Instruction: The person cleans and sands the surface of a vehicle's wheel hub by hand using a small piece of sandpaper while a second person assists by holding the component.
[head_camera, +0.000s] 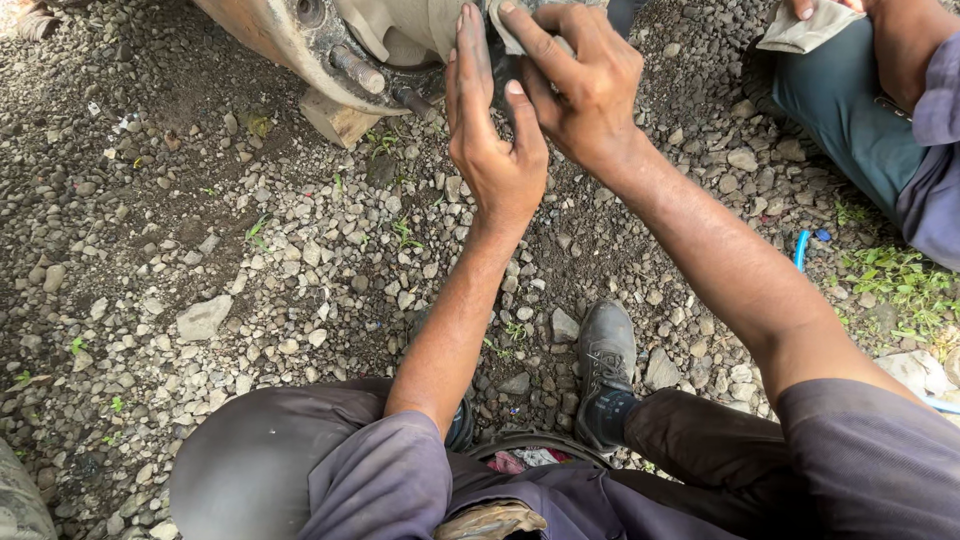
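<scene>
Two bare hands work at the top of the view: the left hand (492, 140) is flat and open with fingers straight, grasping nothing, while the right hand (575, 85) pinches a small grey folded cloth (515, 35) between thumb and fingers. Both are raised against a rusty, grease-caked metal hub with protruding studs (345, 50), propped on a pale wooden block (335, 120) over loose grey gravel (230, 270). Wiping of the hub appears to be in hand; any further pass likely calls for firm cloth contact around the studs.
</scene>
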